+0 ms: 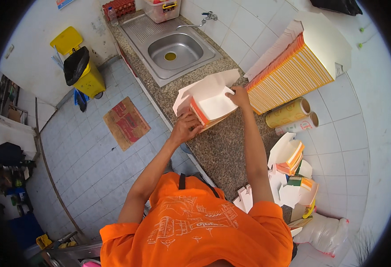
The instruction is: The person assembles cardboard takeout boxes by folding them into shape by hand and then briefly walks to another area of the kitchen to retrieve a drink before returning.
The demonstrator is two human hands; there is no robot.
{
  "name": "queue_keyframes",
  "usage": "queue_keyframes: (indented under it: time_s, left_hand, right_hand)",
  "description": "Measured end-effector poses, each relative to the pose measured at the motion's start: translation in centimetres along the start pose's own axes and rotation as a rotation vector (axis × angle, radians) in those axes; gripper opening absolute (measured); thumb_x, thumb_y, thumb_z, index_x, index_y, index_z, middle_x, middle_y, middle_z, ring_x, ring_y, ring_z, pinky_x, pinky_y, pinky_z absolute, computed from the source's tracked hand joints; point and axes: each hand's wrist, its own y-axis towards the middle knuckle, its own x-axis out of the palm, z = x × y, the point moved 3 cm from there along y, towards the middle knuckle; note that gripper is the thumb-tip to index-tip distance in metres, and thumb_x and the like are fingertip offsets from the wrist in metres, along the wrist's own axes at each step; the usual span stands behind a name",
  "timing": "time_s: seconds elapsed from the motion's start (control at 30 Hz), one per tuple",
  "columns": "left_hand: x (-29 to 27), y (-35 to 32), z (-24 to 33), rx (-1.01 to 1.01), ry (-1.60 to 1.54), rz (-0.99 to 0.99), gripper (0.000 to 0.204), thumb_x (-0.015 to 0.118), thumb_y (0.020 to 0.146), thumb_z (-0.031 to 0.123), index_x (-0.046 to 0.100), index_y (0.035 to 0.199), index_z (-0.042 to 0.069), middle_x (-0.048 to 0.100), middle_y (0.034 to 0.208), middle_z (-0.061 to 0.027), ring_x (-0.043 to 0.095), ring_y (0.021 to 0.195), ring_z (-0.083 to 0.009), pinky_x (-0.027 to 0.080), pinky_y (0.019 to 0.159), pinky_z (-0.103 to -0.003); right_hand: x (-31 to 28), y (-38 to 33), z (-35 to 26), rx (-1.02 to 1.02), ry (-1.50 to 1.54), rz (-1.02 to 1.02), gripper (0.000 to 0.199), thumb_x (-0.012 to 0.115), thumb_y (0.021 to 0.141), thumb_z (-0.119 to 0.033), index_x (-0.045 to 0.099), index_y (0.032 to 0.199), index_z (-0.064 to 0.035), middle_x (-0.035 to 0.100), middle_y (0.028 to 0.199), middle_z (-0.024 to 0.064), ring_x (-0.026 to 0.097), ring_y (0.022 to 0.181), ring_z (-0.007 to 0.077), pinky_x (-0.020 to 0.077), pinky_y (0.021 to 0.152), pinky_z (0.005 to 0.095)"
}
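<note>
Fingers of left hand (185,127) curled around the near edge of the paper box (206,100); I see right hand (239,95) pinching its far flap. Box sits on the counter (224,147) just in front of the sink (173,51), left of the flat box stack (293,71).

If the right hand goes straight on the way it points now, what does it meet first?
Probably the tall stack of flat striped boxes, just beyond the right hand, which rests on the white paper box. Depth is hard to judge.

Bare counter (224,147) nearside; stacked flat boxes (293,71) probably block right.
</note>
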Motion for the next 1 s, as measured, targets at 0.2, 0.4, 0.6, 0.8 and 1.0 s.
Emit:
queue_keyframes:
  time_s: [0.2, 0.4, 0.6, 0.8, 1.0]
  left_hand:
    - [0.0, 0.1, 0.0, 0.044, -0.061, 0.001, 0.016, 0.083, 0.077, 0.020, 0.076, 0.087, 0.009, 0.073, 0.088, -0.0022, 0.061, 0.106, -0.0280, 0.050, 0.094, -0.043]
    - [-0.7, 1.1, 0.5, 0.087, 0.183, 0.106, 0.017, 0.086, 0.073, 0.027, 0.077, 0.082, 0.015, 0.073, 0.089, 0.0014, 0.059, 0.107, -0.0263, 0.047, 0.093, -0.043]
    - [-0.4, 1.2, -1.0, 0.106, 0.186, 0.013, 0.019, 0.085, 0.072, 0.028, 0.074, 0.076, 0.014, 0.071, 0.083, 0.0028, 0.057, 0.110, -0.0269, 0.040, 0.100, -0.046]
    - [0.1, 0.7, 0.1, 0.135, 0.352, 0.154, 0.029, 0.084, 0.070, 0.035, 0.073, 0.089, 0.015, 0.067, 0.101, -0.0013, 0.055, 0.115, -0.0254, 0.038, 0.101, -0.047]
    - [-0.9, 0.3, -2.8, -0.227, 0.265, -0.068, 0.064, 0.081, 0.068, 0.045, 0.063, 0.123, 0.017, 0.067, 0.111, -0.0109, 0.065, 0.106, -0.0315, 0.053, 0.084, -0.045]
  right_hand:
    - [2.6, -2.0, -1.3, -0.045, 0.026, 0.196, 0.040, 0.076, 0.080, -0.025, 0.071, 0.115, -0.0059, 0.070, 0.105, 0.0194, 0.066, 0.102, 0.0379, 0.0520, 0.087, 0.0454]
    - [2.1, -3.1, -1.5, 0.157, -0.079, 0.219, 0.044, 0.074, 0.083, -0.019, 0.057, 0.121, -0.0039, 0.065, 0.116, 0.0197, 0.063, 0.109, 0.0366, 0.0521, 0.087, 0.0461]
    - [0.1, -7.4, -6.2, -0.225, 0.100, 0.526, 0.039, 0.074, 0.085, -0.018, 0.058, 0.115, 0.0008, 0.065, 0.107, 0.0190, 0.064, 0.099, 0.0379, 0.0505, 0.081, 0.0471]
    - [4.4, -15.4, -10.8, -0.295, 0.088, -0.022, 0.032, 0.059, 0.094, -0.026, 0.063, 0.111, 0.0003, 0.068, 0.095, 0.0245, 0.066, 0.093, 0.0424, 0.0513, 0.079, 0.0518]
    - [3.3, -13.1, -14.3, -0.063, -0.153, -0.103, 0.031, 0.057, 0.095, -0.030, 0.063, 0.106, -0.0020, 0.069, 0.080, 0.0236, 0.070, 0.078, 0.0417, 0.0546, 0.069, 0.0523]
